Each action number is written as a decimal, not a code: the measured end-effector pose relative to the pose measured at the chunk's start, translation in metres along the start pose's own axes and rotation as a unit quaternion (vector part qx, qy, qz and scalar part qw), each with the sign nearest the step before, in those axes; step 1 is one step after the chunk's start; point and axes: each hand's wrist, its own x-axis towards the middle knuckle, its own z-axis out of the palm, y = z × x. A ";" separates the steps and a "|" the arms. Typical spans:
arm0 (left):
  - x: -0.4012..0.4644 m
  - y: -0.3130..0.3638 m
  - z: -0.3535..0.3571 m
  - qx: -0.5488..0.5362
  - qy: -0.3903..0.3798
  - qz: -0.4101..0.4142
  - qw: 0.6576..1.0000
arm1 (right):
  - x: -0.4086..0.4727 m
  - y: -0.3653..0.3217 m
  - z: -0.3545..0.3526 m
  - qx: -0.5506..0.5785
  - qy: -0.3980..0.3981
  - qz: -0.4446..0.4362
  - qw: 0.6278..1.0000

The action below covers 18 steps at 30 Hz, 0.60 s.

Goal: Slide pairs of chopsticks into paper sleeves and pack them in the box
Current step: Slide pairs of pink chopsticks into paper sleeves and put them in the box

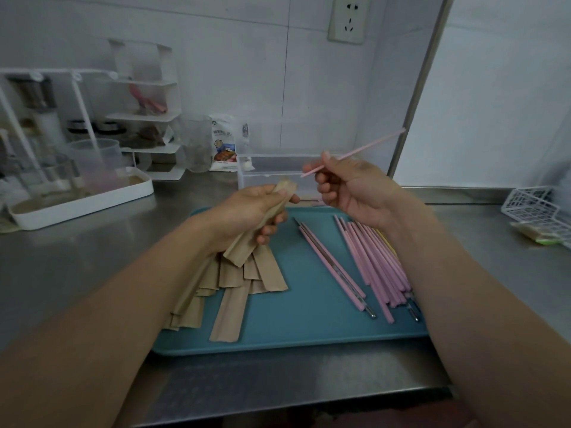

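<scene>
While the left hand (256, 208) grips one brown paper sleeve (262, 223) in curled fingers above the teal tray (309, 335), the right hand (349, 186) pinches a single pink chopstick (355, 152) between thumb and fingers. Sleeve's long axis runs from lower left up to its mouth at upper right, near the left thumb. Chopstick slants the other way: near tip low and pointing left toward that mouth, far end high to the right. Tip and mouth are close but apart; tip sits just above and to the right of the opening. Judgement: the next move hinges on dropping the tip and swinging the stick into line with the sleeve, right hand doing the travel.

Spare sleeves (244, 279) lie fanned on the tray's left half. Loose pink chopsticks (374, 267) lie on its right half, one pair (333, 270) set apart. Clear box (268, 168) stands behind the tray; I cannot tell whether anything is packed in it yet.
</scene>
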 end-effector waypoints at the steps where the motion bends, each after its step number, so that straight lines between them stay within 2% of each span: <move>1: -0.001 0.000 0.000 0.002 -0.011 0.004 1.000 | 0.000 0.002 0.000 -0.019 0.006 -0.003 1.000; 10: -0.004 0.001 0.000 0.018 -0.065 0.007 0.998 | 0.002 0.006 0.001 -0.081 0.004 -0.014 0.997; 16: -0.004 -0.001 0.001 0.042 -0.076 0.010 0.996 | 0.004 0.015 0.002 -0.167 -0.014 0.009 0.986; 18: -0.004 -0.001 0.001 0.048 -0.069 0.010 0.996 | 0.006 0.015 0.005 -0.141 0.012 0.006 0.990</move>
